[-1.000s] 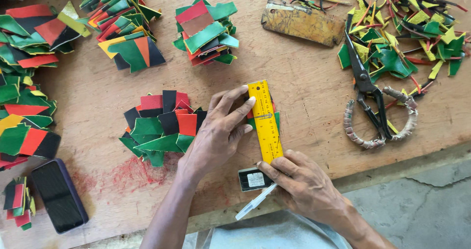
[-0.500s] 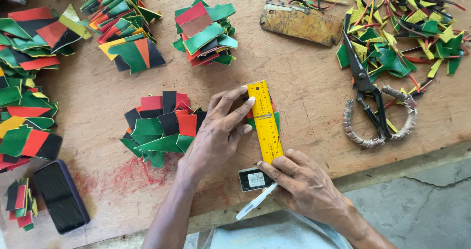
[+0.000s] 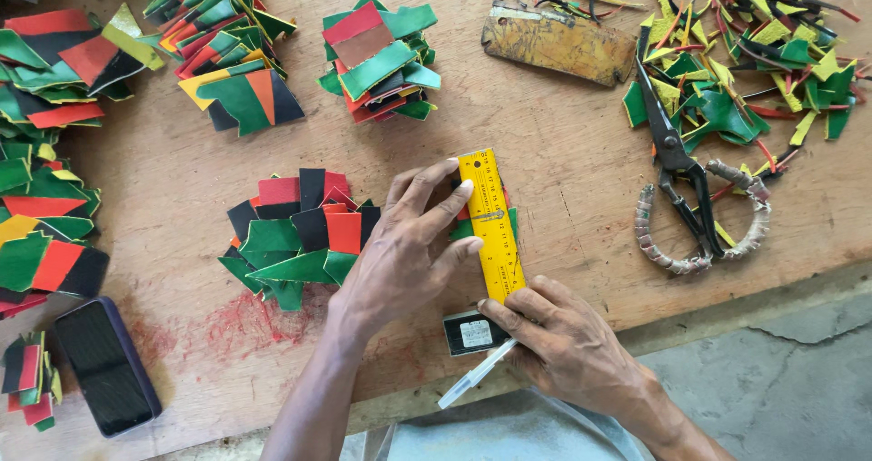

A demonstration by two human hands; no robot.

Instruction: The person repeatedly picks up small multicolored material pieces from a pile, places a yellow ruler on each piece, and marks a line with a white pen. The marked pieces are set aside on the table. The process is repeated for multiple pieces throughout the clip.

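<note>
Your left hand (image 3: 409, 252) is pressing spread fingers on the yellow ruler (image 3: 491, 225). At five o'clock, your right hand (image 3: 563, 343) is pinching a white blade (image 3: 474, 375).

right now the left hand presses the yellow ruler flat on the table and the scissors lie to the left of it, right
Not quite. In the head view the left hand does press the yellow ruler flat on the table, but the scissors lie to the right of it.

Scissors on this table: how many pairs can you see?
1. The scissors lie on the right side of the wooden table, blades pointing into the heap of offcuts. More could be hidden under those scraps.
</note>
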